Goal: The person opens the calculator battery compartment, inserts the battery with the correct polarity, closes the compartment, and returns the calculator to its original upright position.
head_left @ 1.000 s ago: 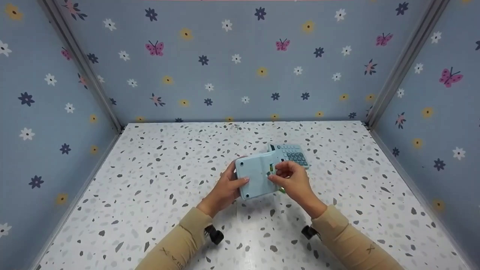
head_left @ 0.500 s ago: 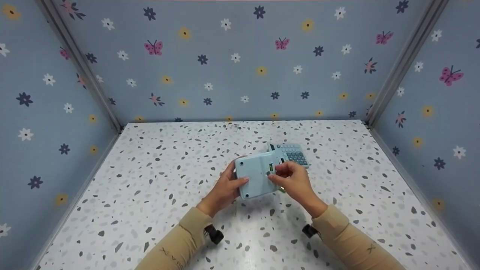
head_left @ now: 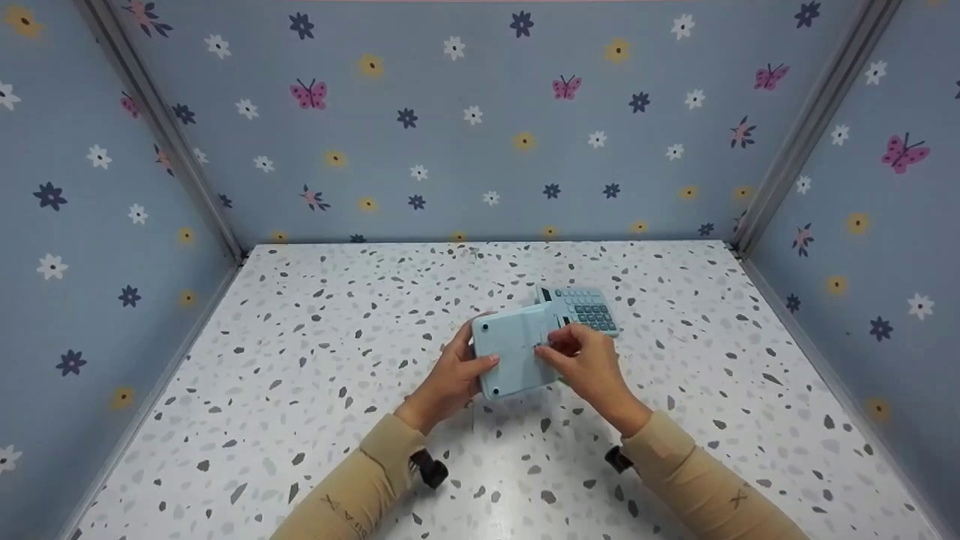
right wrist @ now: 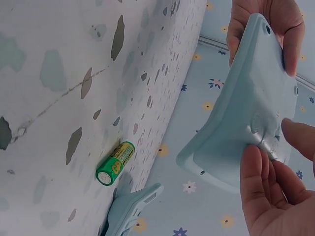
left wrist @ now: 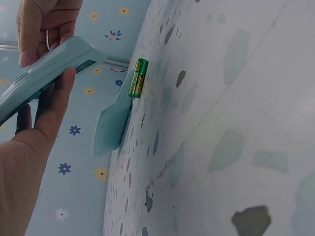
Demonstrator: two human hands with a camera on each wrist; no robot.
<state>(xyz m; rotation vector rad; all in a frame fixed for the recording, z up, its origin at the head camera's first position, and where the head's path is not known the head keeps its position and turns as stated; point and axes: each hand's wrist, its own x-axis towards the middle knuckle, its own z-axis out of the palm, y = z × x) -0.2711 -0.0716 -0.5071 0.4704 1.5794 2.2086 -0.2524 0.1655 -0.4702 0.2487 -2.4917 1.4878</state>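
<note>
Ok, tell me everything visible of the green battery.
The battery is a cylinder in a green wrap with gold, marked GP, with one pale metallic-looking end showing. It lies on its side on the speckled table, unheld, apart from the pale blue calculator lying near it. The head view mostly hides it.

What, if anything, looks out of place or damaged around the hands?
A green battery lies loose on its side on the tabletop, outside the pale blue device held in the left hand. The tabletop also shows a thin, ragged line, perhaps a seam or scratch. I see nothing spilled.
</note>
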